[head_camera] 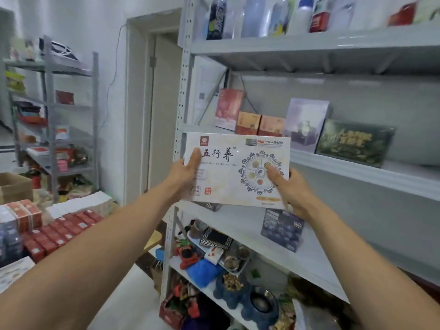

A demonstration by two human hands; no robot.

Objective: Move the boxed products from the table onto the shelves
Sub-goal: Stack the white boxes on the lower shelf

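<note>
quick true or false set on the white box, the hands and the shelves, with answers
1. The left hand and right hand both hold the white box. True.
2. The white box already stands on a shelf. False: it is held up in front of the shelving.
3. Bottles stand on the top shelf. True.
4. The dark green box sits on the floor. False: it stands on the middle shelf.
5. Small red boxes lie in rows at lower left. True.
</note>
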